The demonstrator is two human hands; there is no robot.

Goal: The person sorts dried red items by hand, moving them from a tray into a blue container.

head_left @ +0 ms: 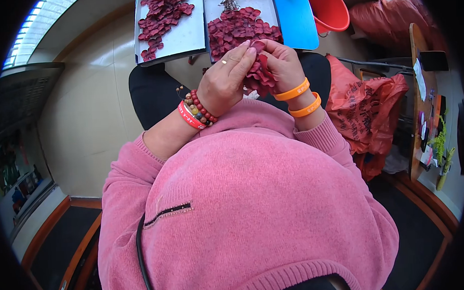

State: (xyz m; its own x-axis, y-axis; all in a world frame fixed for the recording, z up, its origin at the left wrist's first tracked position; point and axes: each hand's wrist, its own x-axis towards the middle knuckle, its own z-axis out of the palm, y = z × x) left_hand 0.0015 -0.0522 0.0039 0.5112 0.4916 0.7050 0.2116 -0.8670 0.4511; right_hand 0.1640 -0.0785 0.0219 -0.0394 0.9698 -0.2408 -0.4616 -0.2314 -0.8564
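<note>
Dark red petals [261,78] are bunched between my two hands, just in front of the pink sweater. My left hand [222,79], with a ring, a red wristband and beads, pinches at the upper edge of the bunch. My right hand [284,65], with two orange wristbands, has its fingers closed round the bunch from the other side. Beyond the hands, more red petals [241,29] fill the near part of a white tray [214,3]. Beside it, another white tray [190,34] holds a strip of loose petals [158,22].
A blue board [296,20] and a red bucket [330,9] are right of the trays. Red plastic bags [363,102] lie at the right. Farther right are a wooden-edged table [419,87] and a green plant [440,140].
</note>
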